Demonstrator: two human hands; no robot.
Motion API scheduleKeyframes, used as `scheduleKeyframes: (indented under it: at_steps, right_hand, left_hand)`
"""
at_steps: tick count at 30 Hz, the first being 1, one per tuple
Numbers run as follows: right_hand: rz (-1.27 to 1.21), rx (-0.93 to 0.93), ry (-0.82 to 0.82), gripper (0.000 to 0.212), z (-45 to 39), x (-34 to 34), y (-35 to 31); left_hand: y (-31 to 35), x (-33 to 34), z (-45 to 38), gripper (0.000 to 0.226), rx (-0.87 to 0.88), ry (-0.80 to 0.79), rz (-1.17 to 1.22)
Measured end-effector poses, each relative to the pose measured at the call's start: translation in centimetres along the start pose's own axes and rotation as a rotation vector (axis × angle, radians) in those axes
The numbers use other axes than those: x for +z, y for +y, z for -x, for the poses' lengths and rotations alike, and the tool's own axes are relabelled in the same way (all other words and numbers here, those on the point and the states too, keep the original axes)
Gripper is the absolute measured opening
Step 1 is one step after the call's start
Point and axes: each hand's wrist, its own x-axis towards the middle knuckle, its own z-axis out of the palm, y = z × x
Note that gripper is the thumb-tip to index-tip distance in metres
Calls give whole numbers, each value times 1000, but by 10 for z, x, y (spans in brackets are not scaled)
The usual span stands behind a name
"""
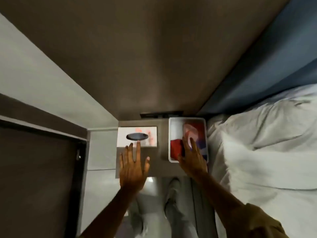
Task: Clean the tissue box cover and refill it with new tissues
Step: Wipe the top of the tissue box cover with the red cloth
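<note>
Left hand [133,169] spread, grip empty, fingertips at the near edge of the box [137,136]. Box sits on the tabletop [154,162] just ahead of it, long axis crosswise. Right hand [193,158] open, farther off, resting in the tray [187,119].

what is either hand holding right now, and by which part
Nothing is clearly held. The left hand is open, fingers spread, just short of the tissue box. The right hand lies flat on the contents of the white tray; no grip shows.
</note>
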Motion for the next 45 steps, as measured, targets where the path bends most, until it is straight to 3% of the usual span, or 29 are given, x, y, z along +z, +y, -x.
scheduleKeyframes:
  at_steps: [4,6,10,16,26,31,37,41,45]
  right_hand:
    - [-1,70,-121,72,-53,78,35]
    - [-23,94,-106,70,-82,112,49]
    - [55,93,-106,78,-123,152,66]
    - [184,138,-140,80,-157,195,72]
    - [254,245,63,70,-181,217,71]
    - [260,210,216,56,-183,226,74]
    - [20,176,402,54,-163,222,68]
    - [-106,140,610,53,-143,208,33]
    - [-164,-15,549,61,-159,202,-25]
  left_hand:
    - [-2,85,-16,71,-28,-39,46]
    - [-2,127,-30,72,2,-70,85]
    - [-7,192,-55,72,102,-108,74]
    - [-24,270,-81,70,119,-111,100]
    - [-43,344,-99,74,154,16,19]
    - [-45,358,-100,74,152,67,37]
    - [-45,323,-94,67,169,59,180]
    - [-79,268,-97,56,194,243,336]
    - [-125,208,-148,54,94,349,239]
